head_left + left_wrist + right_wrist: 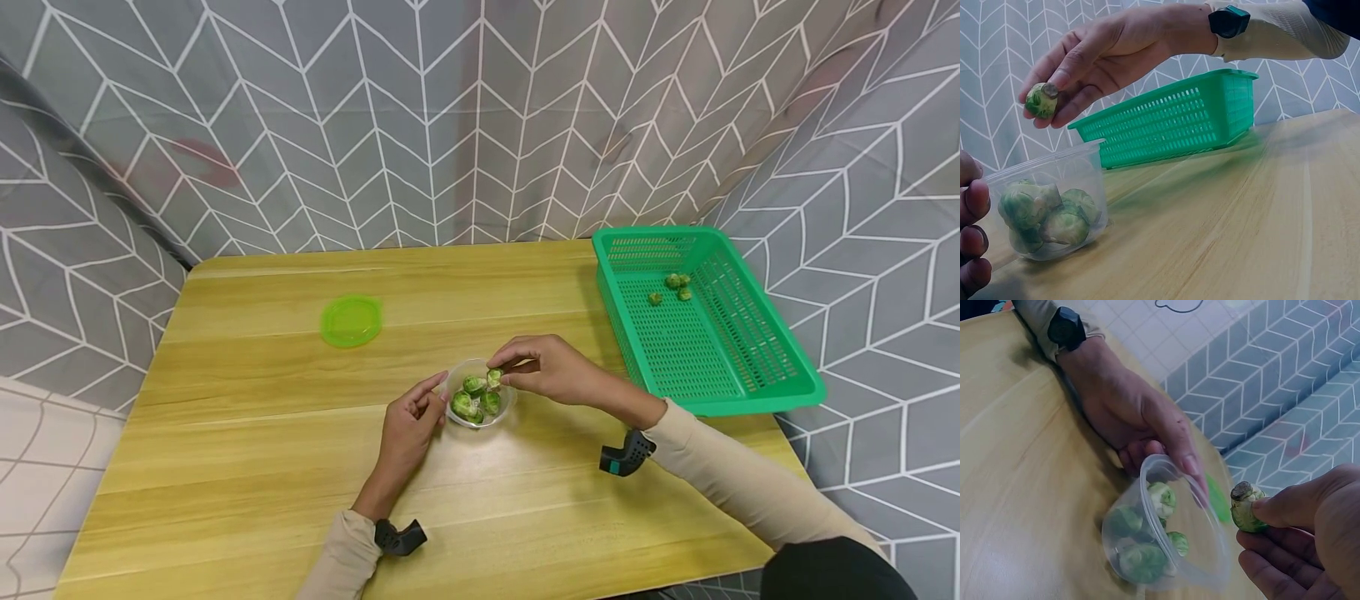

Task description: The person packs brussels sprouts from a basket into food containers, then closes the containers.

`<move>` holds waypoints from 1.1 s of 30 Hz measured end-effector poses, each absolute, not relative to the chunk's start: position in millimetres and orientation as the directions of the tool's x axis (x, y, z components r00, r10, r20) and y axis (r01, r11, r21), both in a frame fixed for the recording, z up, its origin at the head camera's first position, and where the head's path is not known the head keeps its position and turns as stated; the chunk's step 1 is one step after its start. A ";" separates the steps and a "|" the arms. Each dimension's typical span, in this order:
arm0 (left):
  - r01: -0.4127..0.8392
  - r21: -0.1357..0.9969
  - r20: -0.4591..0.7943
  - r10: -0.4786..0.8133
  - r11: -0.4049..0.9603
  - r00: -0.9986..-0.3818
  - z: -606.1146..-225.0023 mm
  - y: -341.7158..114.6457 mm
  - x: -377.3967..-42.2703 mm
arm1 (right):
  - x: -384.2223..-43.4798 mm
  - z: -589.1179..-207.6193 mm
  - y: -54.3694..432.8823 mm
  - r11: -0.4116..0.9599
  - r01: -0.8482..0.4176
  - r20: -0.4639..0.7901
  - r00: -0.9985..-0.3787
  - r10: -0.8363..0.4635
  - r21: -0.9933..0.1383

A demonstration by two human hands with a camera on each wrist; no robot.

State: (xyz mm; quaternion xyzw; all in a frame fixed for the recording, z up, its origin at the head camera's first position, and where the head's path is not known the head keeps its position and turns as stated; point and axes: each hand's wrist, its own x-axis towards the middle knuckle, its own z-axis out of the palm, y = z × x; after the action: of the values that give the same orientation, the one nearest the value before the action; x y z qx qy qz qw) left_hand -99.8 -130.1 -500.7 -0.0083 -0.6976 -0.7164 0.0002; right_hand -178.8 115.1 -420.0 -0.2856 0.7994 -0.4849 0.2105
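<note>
A clear plastic container (512, 408) stands on the table with several Brussels sprouts (462, 406) inside. My left hand (408, 425) holds the container at its left side; in the right wrist view the left thumb (1179, 447) lies along the rim. My right hand (551, 371) pinches a single Brussels sprout (1041, 101) between thumb and fingertips. This sprout is just above the container's rim, its cut stem end showing in the right wrist view.
A green plastic basket (622, 333) with several small Brussels sprouts (672, 282) stands at the table's right side. A light green lid (351, 322) lies at the back left of the wooden table (262, 467). Patterned curtains (420, 125) hang behind the table.
</note>
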 end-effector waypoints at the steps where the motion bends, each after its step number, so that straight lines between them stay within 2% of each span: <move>1: 0.010 1.000 0.011 0.012 -0.027 -1.000 -500.7 -130.1 -99.9 | -178.7 -421.4 114.2 0.368 -0.256 -0.060 -0.745 -0.664 -0.894; 10: 0.012 1.000 0.012 0.017 -0.029 -1.000 -500.6 -131.1 -99.8 | -176.7 -429.5 105.5 0.357 -0.290 -0.052 -0.707 -0.705 -0.888; 15: 0.009 1.000 0.009 0.013 -0.024 -1.000 -500.0 -130.9 -99.8 | -174.5 -430.4 101.9 0.394 -0.326 -0.066 -0.693 -0.718 -0.860; 22: 0.017 0.999 0.018 0.028 -0.033 -0.999 -501.8 -131.1 -100.5 | -173.4 -434.6 99.1 0.407 -0.430 -0.048 -0.638 -0.768 -0.806; 33: 0.021 0.999 0.022 0.031 -0.034 -0.999 -501.5 -131.6 -99.9 | -173.5 -436.5 94.8 0.434 -0.502 -0.065 -0.596 -0.801 -0.748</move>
State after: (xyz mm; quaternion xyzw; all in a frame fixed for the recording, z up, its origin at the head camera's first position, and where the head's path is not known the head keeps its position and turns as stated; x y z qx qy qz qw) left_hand -99.9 -131.6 -501.5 -0.0185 -0.6951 -0.7186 -0.0033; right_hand -173.5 94.8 -436.5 -0.3970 0.8201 -0.3539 0.2112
